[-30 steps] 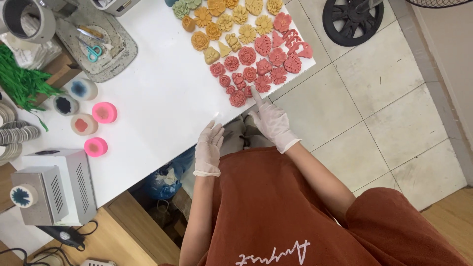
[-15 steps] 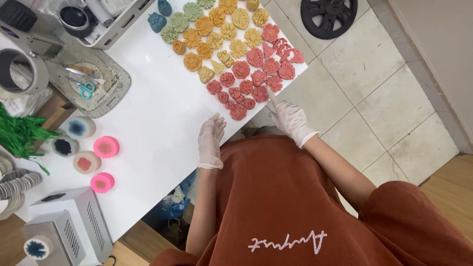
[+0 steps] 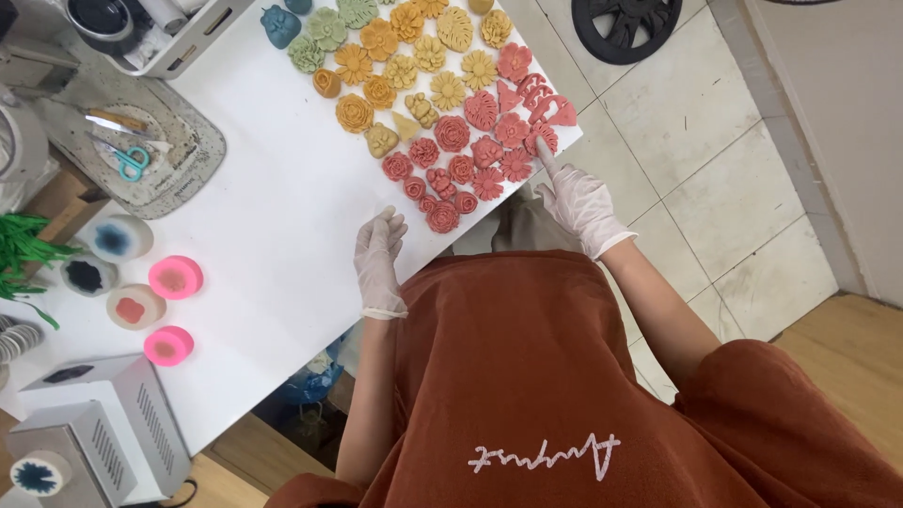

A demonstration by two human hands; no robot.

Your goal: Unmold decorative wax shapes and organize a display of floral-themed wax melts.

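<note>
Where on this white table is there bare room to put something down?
Bare white table runs between the flower shapes and the pink round moulds, beside the left hand. The far right corner is crowded with flowers, where the right hand points. The grey tray holds scissors.

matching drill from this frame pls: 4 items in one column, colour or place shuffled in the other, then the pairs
Items
1. scissors
2. left hand
3. right hand
4. flower-shaped pieces

Place or colour
A. fingertip on a red piece at the table's right edge
B. resting on bare white table, below the flower pieces
C. teal handles, lying on the speckled grey tray
D. laid out in bands from blue-green through yellow and orange to red

Pairs: 1-C, 2-B, 3-A, 4-D
</note>
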